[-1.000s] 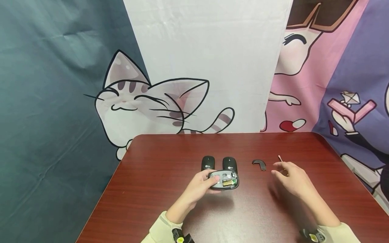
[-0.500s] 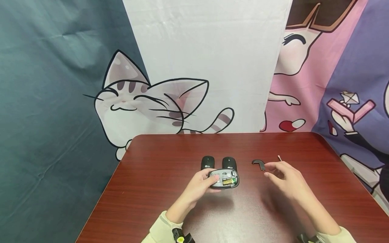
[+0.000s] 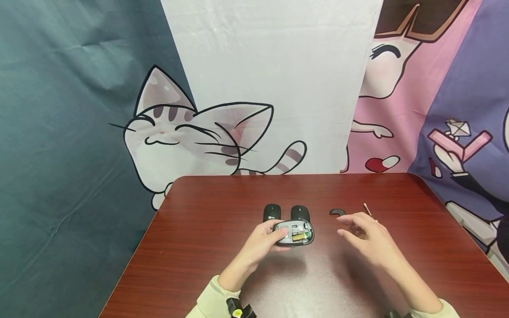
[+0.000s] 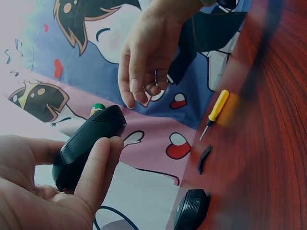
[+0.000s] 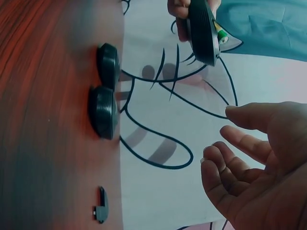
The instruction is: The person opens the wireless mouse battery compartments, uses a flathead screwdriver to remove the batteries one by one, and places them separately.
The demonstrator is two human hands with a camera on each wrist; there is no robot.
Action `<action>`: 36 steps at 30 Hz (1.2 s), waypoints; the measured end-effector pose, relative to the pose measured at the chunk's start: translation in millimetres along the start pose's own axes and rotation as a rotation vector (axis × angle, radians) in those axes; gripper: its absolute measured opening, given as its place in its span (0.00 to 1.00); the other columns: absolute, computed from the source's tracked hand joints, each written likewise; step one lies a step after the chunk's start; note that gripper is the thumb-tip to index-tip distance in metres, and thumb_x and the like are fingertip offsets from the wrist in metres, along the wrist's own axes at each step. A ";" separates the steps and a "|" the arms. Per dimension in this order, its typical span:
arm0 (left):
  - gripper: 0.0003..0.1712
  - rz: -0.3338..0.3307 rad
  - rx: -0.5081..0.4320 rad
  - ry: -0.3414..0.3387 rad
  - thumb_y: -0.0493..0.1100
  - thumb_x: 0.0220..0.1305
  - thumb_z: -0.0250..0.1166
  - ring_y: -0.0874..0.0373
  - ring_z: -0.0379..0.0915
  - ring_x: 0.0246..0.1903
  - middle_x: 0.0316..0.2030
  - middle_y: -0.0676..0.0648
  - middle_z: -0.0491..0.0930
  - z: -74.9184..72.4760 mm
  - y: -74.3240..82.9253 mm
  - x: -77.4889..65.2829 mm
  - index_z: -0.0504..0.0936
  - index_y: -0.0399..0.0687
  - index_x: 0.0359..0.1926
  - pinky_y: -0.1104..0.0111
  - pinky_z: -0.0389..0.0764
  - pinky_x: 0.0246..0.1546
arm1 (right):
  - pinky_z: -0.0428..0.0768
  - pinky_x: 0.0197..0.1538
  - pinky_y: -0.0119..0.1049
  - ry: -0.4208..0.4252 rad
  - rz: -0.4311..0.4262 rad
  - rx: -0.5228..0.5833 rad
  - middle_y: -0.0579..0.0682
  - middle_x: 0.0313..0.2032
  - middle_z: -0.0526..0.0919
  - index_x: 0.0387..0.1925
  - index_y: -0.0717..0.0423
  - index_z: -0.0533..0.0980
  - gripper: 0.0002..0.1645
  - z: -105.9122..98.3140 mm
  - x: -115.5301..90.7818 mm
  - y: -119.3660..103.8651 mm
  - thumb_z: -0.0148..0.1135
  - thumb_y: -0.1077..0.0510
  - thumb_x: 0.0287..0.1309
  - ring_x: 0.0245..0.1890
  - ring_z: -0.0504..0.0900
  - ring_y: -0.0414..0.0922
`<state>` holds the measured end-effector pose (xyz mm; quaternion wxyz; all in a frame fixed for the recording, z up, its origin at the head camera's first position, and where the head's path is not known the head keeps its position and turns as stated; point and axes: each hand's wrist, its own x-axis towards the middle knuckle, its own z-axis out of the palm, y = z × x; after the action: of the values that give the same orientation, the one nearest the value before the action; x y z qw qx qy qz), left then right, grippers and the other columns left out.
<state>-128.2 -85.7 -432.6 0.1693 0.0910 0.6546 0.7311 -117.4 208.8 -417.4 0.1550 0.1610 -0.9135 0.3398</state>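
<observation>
My left hand grips a black computer mouse above the table, its underside turned up and its battery bay uncovered. A green and yellow battery lies in that bay, and its green end sticks up past the mouse's edge in the right wrist view. To the right, my right hand hovers with loosely bent fingers and nothing between them. Just beyond its fingertips lies a curved black battery cover, partly hidden by the hand in the head view; the right wrist view shows the cover whole.
Two more black mice, a left one and a right one, stand side by side behind the held mouse. A screwdriver with a yellow handle lies on the red-brown table. A printed cloth hangs behind the table.
My right hand has moved left from beside the screwdriver, past the battery cover, toward the held mouse. The left hand and its mouse have stayed almost still.
</observation>
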 end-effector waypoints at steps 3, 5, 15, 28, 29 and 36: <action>0.24 0.004 -0.002 -0.004 0.39 0.73 0.59 0.51 0.85 0.41 0.48 0.34 0.83 0.5 -0.2 0.3 0.71 0.26 0.62 0.48 0.87 0.50 | 0.80 0.39 0.20 0.000 -0.023 0.021 0.37 0.40 0.82 0.48 0.44 0.84 0.18 2.1 -0.5 -2.7 0.76 0.58 0.55 0.35 0.78 0.30; 0.24 0.007 -0.002 -0.005 0.38 0.73 0.59 0.51 0.85 0.41 0.48 0.34 0.83 0.8 -0.5 0.7 0.71 0.26 0.62 0.48 0.87 0.50 | 0.80 0.40 0.18 0.001 -0.038 0.040 0.38 0.41 0.82 0.48 0.46 0.84 0.18 3.7 -0.7 -4.1 0.76 0.59 0.54 0.35 0.78 0.30; 0.23 0.009 -0.004 -0.012 0.38 0.73 0.59 0.52 0.85 0.41 0.47 0.34 0.83 2.8 -1.0 1.7 0.71 0.26 0.62 0.47 0.86 0.51 | 0.81 0.38 0.19 0.007 -0.121 0.067 0.39 0.41 0.81 0.49 0.47 0.83 0.22 8.2 -0.5 -11.0 0.77 0.63 0.51 0.34 0.78 0.34; 0.24 -0.004 -0.003 0.000 0.39 0.73 0.60 0.52 0.85 0.41 0.47 0.35 0.83 5.2 -0.6 1.3 0.72 0.27 0.62 0.49 0.87 0.49 | 0.81 0.39 0.20 -0.006 -0.155 0.080 0.39 0.42 0.81 0.48 0.45 0.83 0.24 12.8 -0.4 -17.9 0.78 0.65 0.49 0.34 0.77 0.34; 0.24 -0.003 0.000 0.000 0.39 0.73 0.60 0.51 0.85 0.41 0.47 0.35 0.83 5.4 -0.6 1.4 0.72 0.27 0.62 0.49 0.88 0.49 | 0.81 0.39 0.20 -0.007 -0.157 0.082 0.39 0.42 0.81 0.48 0.45 0.83 0.24 13.4 -0.5 -18.4 0.78 0.65 0.49 0.34 0.77 0.34; 0.23 -0.004 0.002 -0.003 0.39 0.73 0.60 0.50 0.86 0.42 0.47 0.34 0.83 6.4 -0.2 2.2 0.72 0.27 0.62 0.50 0.88 0.49 | 0.83 0.38 0.23 -0.012 -0.164 0.089 0.35 0.42 0.79 0.48 0.42 0.83 0.24 16.6 -0.8 -25.0 0.78 0.63 0.49 0.34 0.77 0.35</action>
<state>-128.0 -78.9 -432.2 0.1715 0.0912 0.6554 0.7299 -109.5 179.9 -415.4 0.1694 0.2439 -0.8822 0.3654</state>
